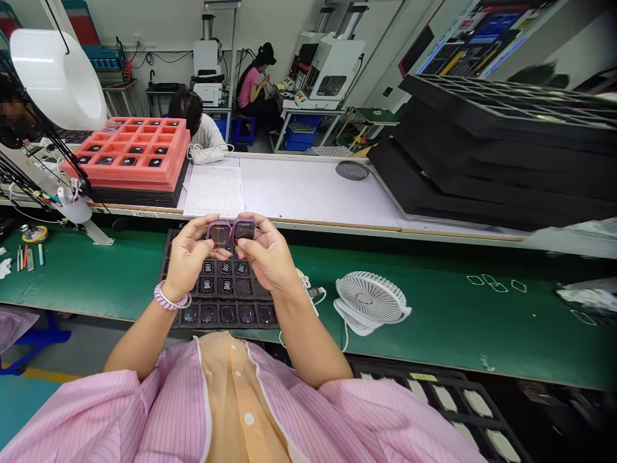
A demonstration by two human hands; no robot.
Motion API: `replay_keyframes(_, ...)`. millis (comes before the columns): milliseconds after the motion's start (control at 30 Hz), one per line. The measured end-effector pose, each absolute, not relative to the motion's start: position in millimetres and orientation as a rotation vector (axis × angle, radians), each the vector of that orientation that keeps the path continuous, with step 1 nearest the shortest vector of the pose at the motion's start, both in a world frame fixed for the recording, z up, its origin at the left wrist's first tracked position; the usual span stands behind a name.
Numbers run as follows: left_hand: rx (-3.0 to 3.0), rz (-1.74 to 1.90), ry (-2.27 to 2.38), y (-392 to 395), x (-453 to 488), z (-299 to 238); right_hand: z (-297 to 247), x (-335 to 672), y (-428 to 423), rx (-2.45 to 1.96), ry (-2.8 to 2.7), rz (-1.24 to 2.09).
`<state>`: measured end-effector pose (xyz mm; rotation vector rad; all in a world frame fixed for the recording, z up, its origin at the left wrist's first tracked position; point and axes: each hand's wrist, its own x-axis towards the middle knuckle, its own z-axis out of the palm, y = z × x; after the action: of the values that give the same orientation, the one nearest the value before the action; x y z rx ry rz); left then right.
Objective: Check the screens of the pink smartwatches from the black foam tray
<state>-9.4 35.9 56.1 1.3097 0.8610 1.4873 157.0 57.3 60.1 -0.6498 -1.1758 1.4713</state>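
Left hand (189, 258) and right hand (268, 257) each pinch a purple-rimmed square (220, 234) between the fingers (195, 227), by the edges, probably to keep faces visible; below the fingers, a foam tray (251, 298) on the worktop (96, 280) holds small pieces (226, 285) in pockets, likely separating them.

The only view comes from a camera worn on the person's head, facing forward and down, with the wearer's striped shirt (164, 418) nearest, along the bottom edge (seen from above). The left hand (190, 254) and right hand (270, 251) sit near, close to mid-view, above the green worktop (434, 347); farther off, the wide view takes in a white shelf (289, 193) and, at the top, the room's back wall (168, 26).
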Motion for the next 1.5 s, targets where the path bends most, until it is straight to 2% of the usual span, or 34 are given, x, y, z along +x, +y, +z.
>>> replay_keyframes(167,1.291,1.488,0.854,37.9,-4.6,55.2,57.5,163.5,60.5,-0.662,-1.201,1.462)
replay_keyframes(333,1.322,1.500,0.776,58.9,-3.7,70.7,68.0,170.5,83.7,-0.497,-1.192,1.498)
replay_keyframes(567,1.569,1.534,0.600,114.4,2.0,142.0,135.5,181.0,141.5,-0.313,-1.383,1.223)
replay_keyframes(800,1.834,1.702,0.438,141.0,12.1,185.6,192.6,194.8,159.0,-0.153,-1.490,1.157)
replay_keyframes(1267,1.887,1.825,0.381,158.7,20.0,200.9,211.4,207.0,164.7,-0.100,-1.643,1.039)
replay_keyframes(1500,1.857,1.823,0.408,161.4,19.4,191.4,201.2,204.6,167.3,-0.138,-1.626,1.053)
